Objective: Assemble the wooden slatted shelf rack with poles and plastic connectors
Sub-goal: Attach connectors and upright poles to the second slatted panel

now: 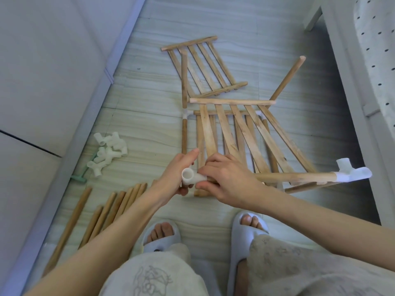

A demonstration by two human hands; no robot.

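Plastic connector (190,176): light, rigid, slick; my left hand (179,175) grips it. Pole (299,177): stiff; right hand (228,178) pinches its end.

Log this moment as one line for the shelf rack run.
step: fitting connector onto slat panel rail | left hand: grips connector | right hand: grips rail end | spare poles: on floor

A white plastic connector (190,176) is gripped by the left hand (179,172) while the slatted shelf's (245,135) rail is held by the right hand (229,178).
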